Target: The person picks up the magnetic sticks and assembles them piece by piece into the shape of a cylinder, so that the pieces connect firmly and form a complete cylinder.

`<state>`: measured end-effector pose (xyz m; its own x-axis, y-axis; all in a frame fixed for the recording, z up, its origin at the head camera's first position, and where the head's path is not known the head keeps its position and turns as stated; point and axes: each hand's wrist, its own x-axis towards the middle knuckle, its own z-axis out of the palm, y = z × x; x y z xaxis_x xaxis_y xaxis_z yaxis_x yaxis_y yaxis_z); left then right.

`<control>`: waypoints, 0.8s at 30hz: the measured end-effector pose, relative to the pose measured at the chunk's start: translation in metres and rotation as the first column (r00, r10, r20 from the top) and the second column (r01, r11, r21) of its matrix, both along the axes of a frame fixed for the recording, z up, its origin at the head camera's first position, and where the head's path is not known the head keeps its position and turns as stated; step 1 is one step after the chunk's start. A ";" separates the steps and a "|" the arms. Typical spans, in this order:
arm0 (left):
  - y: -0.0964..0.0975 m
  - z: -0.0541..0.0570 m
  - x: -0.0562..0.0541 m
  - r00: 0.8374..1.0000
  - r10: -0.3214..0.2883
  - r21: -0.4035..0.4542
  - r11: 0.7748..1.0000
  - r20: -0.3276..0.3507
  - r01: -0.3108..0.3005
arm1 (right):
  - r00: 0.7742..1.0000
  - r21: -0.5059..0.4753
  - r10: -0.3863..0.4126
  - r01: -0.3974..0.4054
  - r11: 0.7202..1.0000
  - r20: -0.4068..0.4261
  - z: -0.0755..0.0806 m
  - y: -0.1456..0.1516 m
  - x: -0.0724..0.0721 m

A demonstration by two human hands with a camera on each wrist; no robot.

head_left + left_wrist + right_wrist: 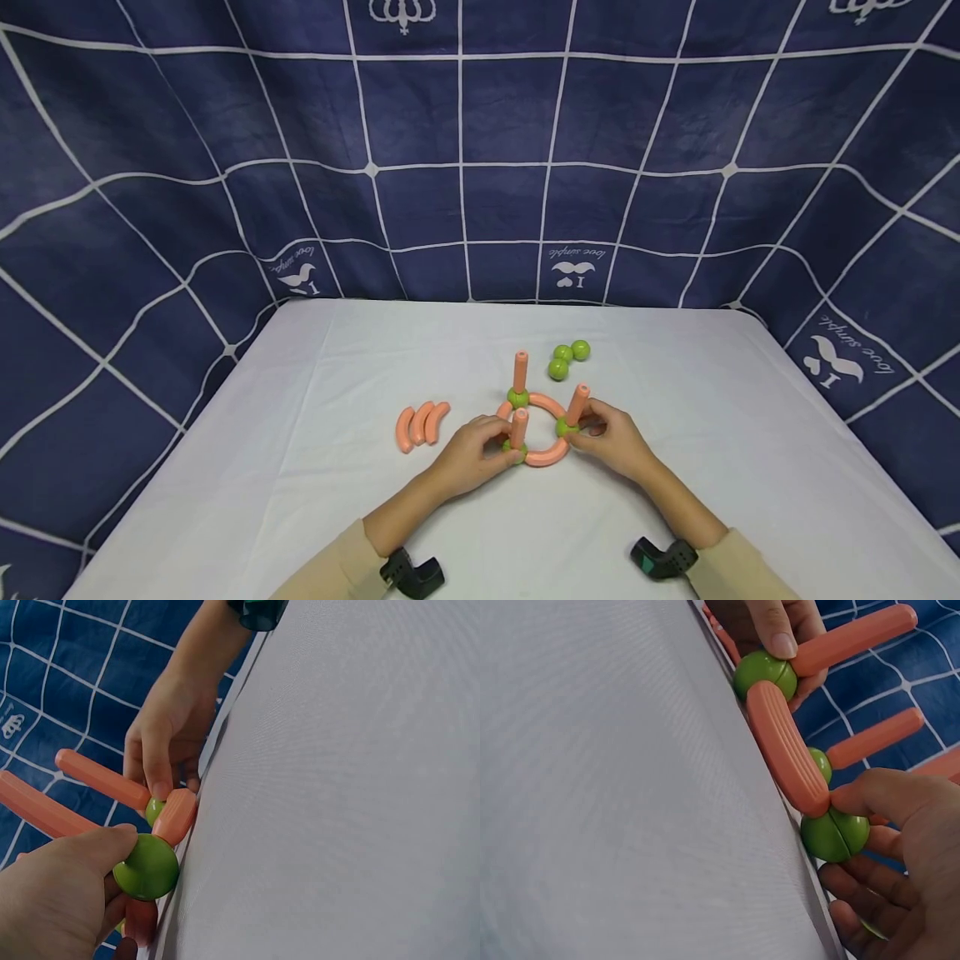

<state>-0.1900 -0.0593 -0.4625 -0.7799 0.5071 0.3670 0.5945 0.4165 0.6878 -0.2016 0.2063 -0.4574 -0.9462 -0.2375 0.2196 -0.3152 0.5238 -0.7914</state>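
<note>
A ring of curved orange rods (548, 456) joined by green balls lies on the table, with three straight orange rods (521, 372) standing up from the balls. My left hand (467, 457) pinches the front-left green ball (146, 867) between thumb and fingers, beside its upright rod. At the ring's right side, my right hand (619, 439) grips another green ball (835, 834), its thumb by the end of the front curved rod (786, 750). The third green ball (517, 398), at the back, is touched by neither hand.
Three loose curved orange rods (418, 423) lie side by side left of the ring. Three loose green balls (558, 369) sit behind it. A white cloth covers the table (337, 517); a dark blue checked curtain (495, 108) hangs around its back and sides.
</note>
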 end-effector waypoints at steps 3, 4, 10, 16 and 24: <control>0.000 0.001 0.000 1.000 -0.001 0.012 1.000 -0.009 0.001 | 1.000 -0.012 0.006 -0.006 1.000 -0.018 -0.003 0.001 -0.001; 0.000 0.000 -0.001 1.000 -0.003 0.016 1.000 -0.016 0.003 | 1.000 -0.017 0.010 -0.011 1.000 -0.024 -0.004 0.001 -0.002; -0.003 -0.005 -0.002 0.999 0.008 0.028 1.000 -0.053 -0.007 | 1.000 -0.040 0.027 -0.028 0.999 -0.015 -0.008 0.001 -0.004; -0.004 -0.008 -0.002 0.996 0.058 0.058 0.997 -0.074 -0.054 | 1.000 -0.042 0.025 -0.025 0.999 0.001 -0.011 0.001 -0.003; -0.002 -0.009 -0.004 0.989 0.144 0.097 0.985 -0.030 -0.141 | 1.000 -0.049 0.016 -0.016 0.999 -0.002 -0.010 0.003 -0.002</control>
<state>-0.1943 -0.0609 -0.4714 -0.8269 0.3533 0.4376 0.5592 0.4331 0.7070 -0.2034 0.2095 -0.4677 -0.9421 -0.2412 0.2331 -0.3245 0.4795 -0.8154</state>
